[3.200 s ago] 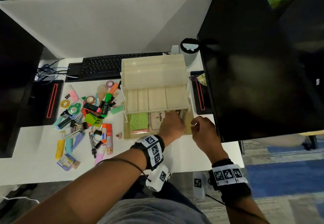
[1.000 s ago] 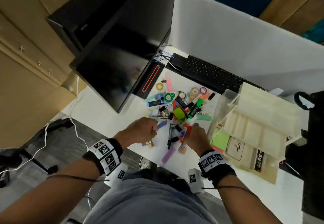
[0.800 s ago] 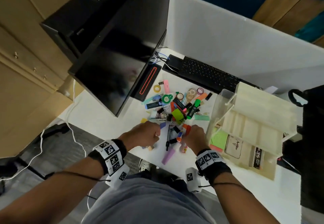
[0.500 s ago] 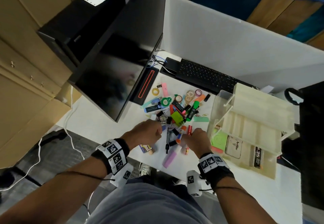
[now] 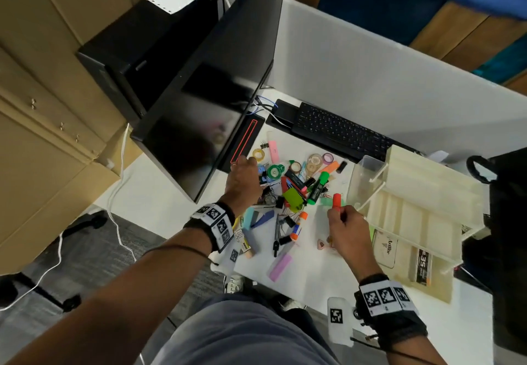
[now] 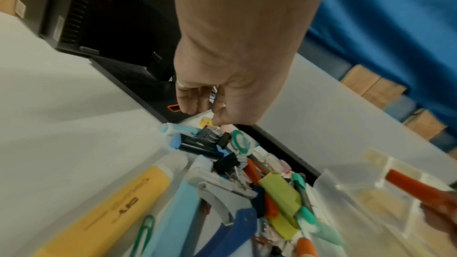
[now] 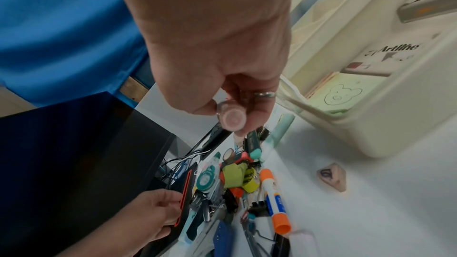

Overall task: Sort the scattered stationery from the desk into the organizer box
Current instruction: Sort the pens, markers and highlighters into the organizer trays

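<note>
Scattered stationery lies in a pile (image 5: pixel 288 193) on the white desk (image 5: pixel 308 276), left of the cream tiered organizer box (image 5: pixel 427 182). My right hand (image 5: pixel 338 213) grips an orange-red stick (image 5: pixel 336 200) upright, just off the organizer's near-left corner. The right wrist view shows the stick's round pinkish end (image 7: pixel 232 119) between thumb and fingers. My left hand (image 5: pixel 248 170) hovers over the pile's far-left side by the monitor base. In the left wrist view its fingers (image 6: pixel 190 103) hang loosely bent above a pale blue highlighter (image 6: pixel 180 130), holding nothing.
A black monitor (image 5: pixel 199 125) stands left of the pile, and a keyboard (image 5: pixel 342 133) lies behind it. The organizer's bottom tray holds green sticky notes (image 7: pixel 338 93) and an Artline box (image 5: pixel 386 247). A pink eraser (image 5: pixel 281 266) and an orange-capped glue stick (image 5: pixel 299 224) lie nearer me.
My left hand has moved from the pile's near side to its far-left side. My right hand has lifted the orange-red stick out of the pile, toward the organizer.
</note>
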`<state>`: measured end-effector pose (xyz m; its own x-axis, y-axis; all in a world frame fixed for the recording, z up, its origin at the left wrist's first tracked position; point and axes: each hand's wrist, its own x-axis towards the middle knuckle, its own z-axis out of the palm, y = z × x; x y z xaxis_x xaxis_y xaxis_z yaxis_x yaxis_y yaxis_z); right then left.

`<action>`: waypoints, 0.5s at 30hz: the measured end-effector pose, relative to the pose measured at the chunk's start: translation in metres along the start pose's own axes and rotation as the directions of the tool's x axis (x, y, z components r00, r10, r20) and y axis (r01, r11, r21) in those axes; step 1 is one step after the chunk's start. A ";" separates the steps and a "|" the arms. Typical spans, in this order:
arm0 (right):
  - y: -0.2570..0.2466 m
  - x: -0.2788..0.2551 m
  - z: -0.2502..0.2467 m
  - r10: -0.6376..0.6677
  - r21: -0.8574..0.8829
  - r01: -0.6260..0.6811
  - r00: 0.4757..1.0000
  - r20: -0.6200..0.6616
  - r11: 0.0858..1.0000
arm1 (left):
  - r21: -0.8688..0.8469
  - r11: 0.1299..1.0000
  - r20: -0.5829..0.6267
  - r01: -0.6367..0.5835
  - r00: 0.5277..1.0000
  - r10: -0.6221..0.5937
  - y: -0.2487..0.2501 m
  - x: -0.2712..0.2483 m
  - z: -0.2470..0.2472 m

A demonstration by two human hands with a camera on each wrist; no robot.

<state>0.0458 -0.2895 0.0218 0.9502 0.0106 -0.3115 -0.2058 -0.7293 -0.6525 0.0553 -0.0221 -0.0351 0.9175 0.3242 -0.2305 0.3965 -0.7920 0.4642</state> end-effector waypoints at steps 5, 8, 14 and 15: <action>0.012 -0.008 -0.010 -0.082 -0.099 0.086 0.996 0.036 0.991 | 0.204 0.979 0.022 -0.008 1.000 0.003 -0.010 0.017 0.004; 0.025 -0.012 -0.015 -0.086 -0.137 0.098 0.992 0.094 0.986 | 0.280 0.960 0.028 -0.004 1.000 -0.004 -0.011 0.018 0.002; 0.026 -0.022 -0.026 -0.136 -0.140 0.147 0.987 0.089 0.979 | 0.240 0.970 0.037 0.039 0.998 -0.049 -0.015 0.020 0.000; 0.028 -0.020 -0.034 -0.137 -0.128 0.145 0.988 0.070 0.981 | 0.216 0.975 0.037 0.047 0.998 -0.056 -0.011 0.023 0.001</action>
<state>0.0287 -0.3329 0.0335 0.9507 0.1581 -0.2666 -0.0341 -0.8016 -0.5969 0.0721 -0.0066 -0.0458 0.8920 0.3487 -0.2876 0.4227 -0.8689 0.2576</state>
